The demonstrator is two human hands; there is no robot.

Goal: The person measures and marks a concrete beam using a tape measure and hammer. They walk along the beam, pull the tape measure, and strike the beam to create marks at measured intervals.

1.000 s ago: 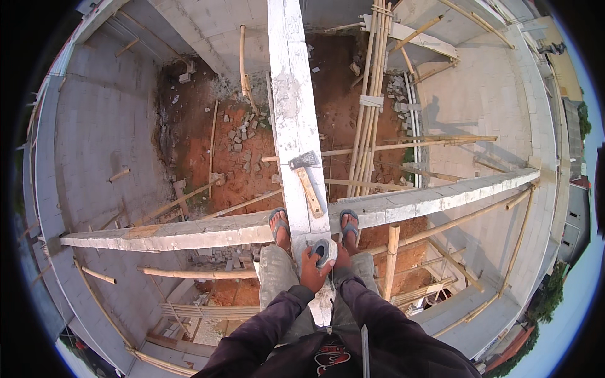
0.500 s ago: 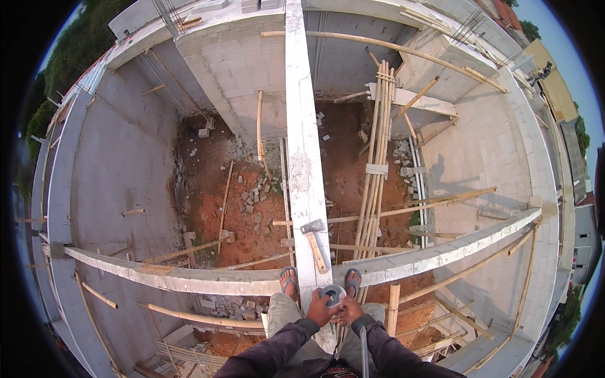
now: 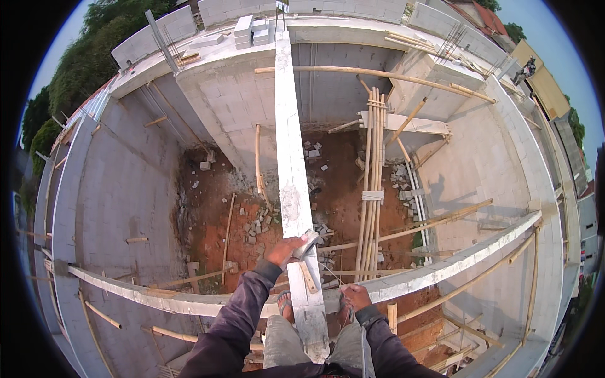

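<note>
My left hand [image 3: 287,251] is stretched forward over the concrete beam [image 3: 293,208], closed round a grey ring-shaped reel [image 3: 307,243]. A thin pale line [image 3: 331,273] runs from near the reel toward my right hand [image 3: 357,296], whose fingers are pinched on it. Under the reel lies a hammer with a wooden handle [image 3: 308,277] on the beam; its head is mostly hidden by my left hand and the reel. My feet, in sandals, stand on either side of the beam, high above the ground.
A cross beam [image 3: 435,271] meets this one by my feet. Deep below lie red soil and broken blocks [image 3: 257,225]. Bamboo poles [image 3: 373,183] stand bundled at right, and others span the openings. Block walls [image 3: 126,189] surround the pit. Stacked blocks [image 3: 249,33] sit at the far edge.
Both hands held the reel together near my body. My left hand has carried it forward over the hammer, while my right hand has moved apart with the line stretched between them. The view has tilted up.
</note>
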